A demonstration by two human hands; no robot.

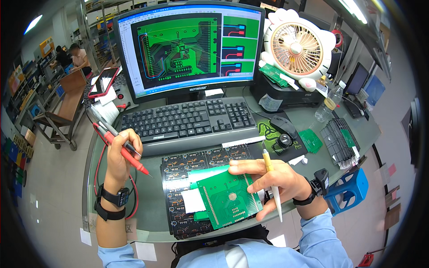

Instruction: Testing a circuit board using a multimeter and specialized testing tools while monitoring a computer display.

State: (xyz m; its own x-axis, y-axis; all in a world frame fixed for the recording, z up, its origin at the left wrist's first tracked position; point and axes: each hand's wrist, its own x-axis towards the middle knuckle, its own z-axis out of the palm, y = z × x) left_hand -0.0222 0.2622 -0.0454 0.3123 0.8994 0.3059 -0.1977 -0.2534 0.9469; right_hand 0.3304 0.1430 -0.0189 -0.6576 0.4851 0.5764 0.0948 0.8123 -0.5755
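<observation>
My left hand (117,158) is closed around a red test probe (137,163) and a black test probe (130,147). The red probe's tip points down to the right, left of the boards and apart from them. A green circuit board (223,190) lies tilted on a stack of black circuit board panels (179,164). My right hand (286,178) grips this board's right side, fingers over its top edge and thumb near the lower right corner. Between its fingers sits a yellow and white pen (275,196). A white paper slip (193,200) rests at the board's left edge.
Behind the boards stand a keyboard (187,120) and a monitor (178,53) with a board layout. A mouse (282,124), fan (297,47), printer (286,96), bottle (328,103) and more boards (338,142) occupy the right. Red cable (99,172) loops beside my left arm.
</observation>
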